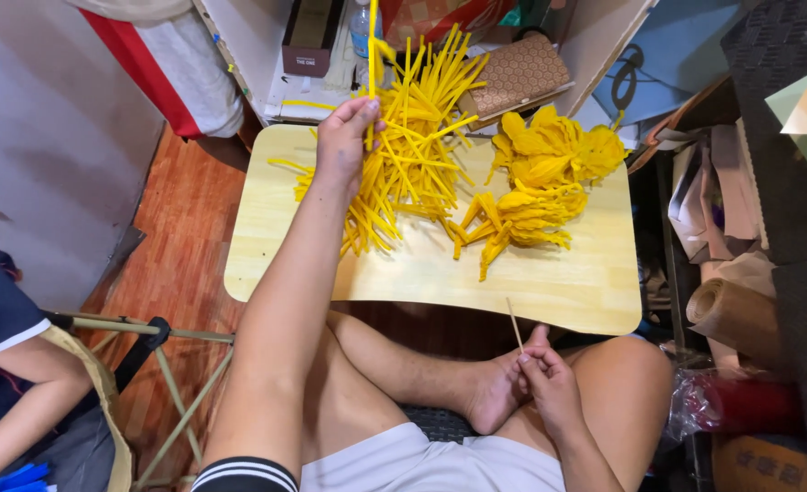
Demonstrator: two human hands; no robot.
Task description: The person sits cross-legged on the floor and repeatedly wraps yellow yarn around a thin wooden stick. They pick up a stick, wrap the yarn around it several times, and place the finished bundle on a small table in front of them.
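While left hand (347, 137) pinches yellow strip (372, 55), long axis 12–6 o'clock, above strip pile (412, 155); right hand (549, 383) grips thin stick (514, 323), well apart at 5 o'clock.

**One head camera, looking steeply down over the lap**

There was only one view, so no part of the scene was shared with a second camera. The camera sat on the person's head and faced down and forward. The person's own crossed legs filled the lower edge, very near to the lens. The small wooden bench (549, 282) lay in the middle of the picture, a little further away. The left hand (347, 137) reached out to its far side, and the right hand (549, 378) was close, above the lap. Cluttered shelves closed the top edge. Another seated person showed partly at the left border.
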